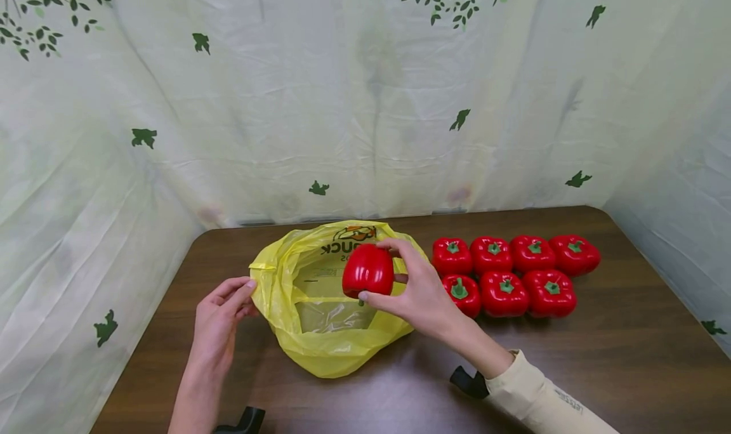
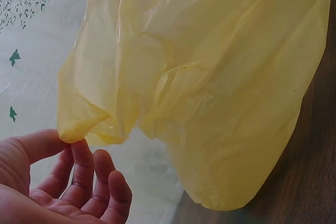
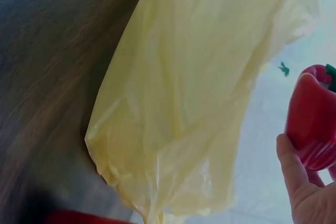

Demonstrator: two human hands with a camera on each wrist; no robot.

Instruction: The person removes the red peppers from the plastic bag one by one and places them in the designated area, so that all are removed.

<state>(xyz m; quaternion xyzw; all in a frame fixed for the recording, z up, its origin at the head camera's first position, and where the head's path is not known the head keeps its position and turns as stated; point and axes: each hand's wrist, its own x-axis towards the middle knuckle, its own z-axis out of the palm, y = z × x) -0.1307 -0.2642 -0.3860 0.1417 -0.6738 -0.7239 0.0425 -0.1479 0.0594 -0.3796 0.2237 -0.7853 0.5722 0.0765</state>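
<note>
A yellow plastic bag (image 1: 337, 355) stands on the table with its mouth spread wide toward the head camera. At its left rim, my left hand (image 1: 219, 316) pinches the plastic between thumb and forefinger; the left wrist view shows the other fingers of that hand (image 2: 79, 182) loosely bent. My right hand (image 1: 422, 294) grips a red bell pepper (image 1: 365, 270) by its sides, above the bag's opening. In the right wrist view, the same pepper (image 3: 312, 121) shows its green stem, partly cut off by the frame edge.
Two rows of red bell peppers (image 1: 505, 293) with green stems sit to the right of the bag. The brown table (image 1: 634, 351) ends at a white curtain (image 1: 365, 117) printed with leaves and birds. Black straps (image 1: 469, 382) show near both wrists.
</note>
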